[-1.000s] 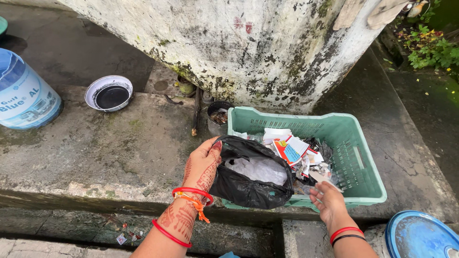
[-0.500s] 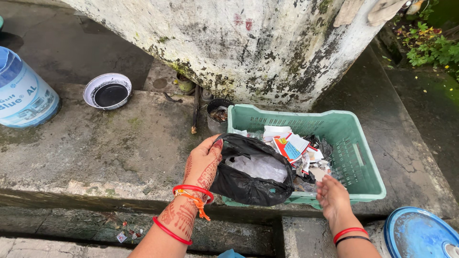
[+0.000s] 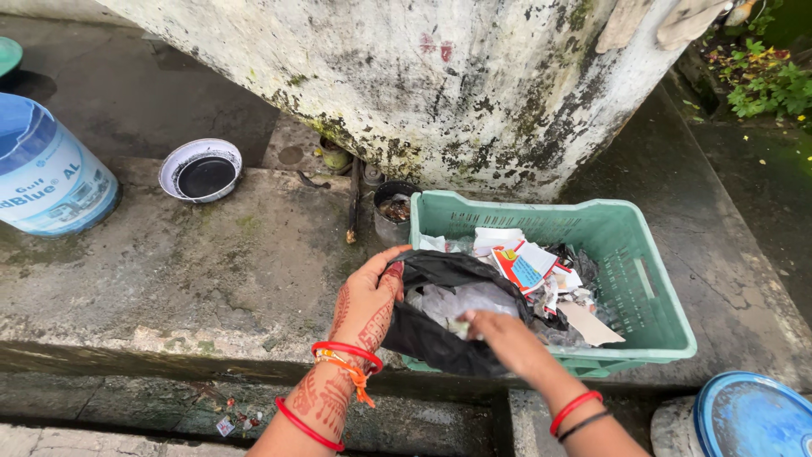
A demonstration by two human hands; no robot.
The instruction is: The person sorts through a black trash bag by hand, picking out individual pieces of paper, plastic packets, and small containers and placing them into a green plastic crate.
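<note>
My left hand (image 3: 365, 302), patterned with henna and wearing red bangles, grips the left rim of a black plastic bag (image 3: 431, 334) and holds it open at the near left corner of a green plastic crate (image 3: 655, 317). My right hand (image 3: 499, 332) reaches into the bag's mouth, fingertips closed on a small pale scrap (image 3: 459, 325) above crumpled clear plastic (image 3: 461, 298). The crate holds paper scraps, a red and blue wrapper (image 3: 523, 267) and a tan card piece (image 3: 590, 324).
The crate sits on a mossy concrete ledge (image 3: 211, 271) below a stained white wall (image 3: 440, 76). A blue and white drum (image 3: 46, 173) stands at left, a white bowl (image 3: 201, 168) behind, a small dark pot (image 3: 393, 207) by the crate, a blue lid (image 3: 748, 419) at lower right.
My right hand has moved from the crate's near edge leftward into the bag's mouth with a small scrap. My left hand keeps holding the bag open.
</note>
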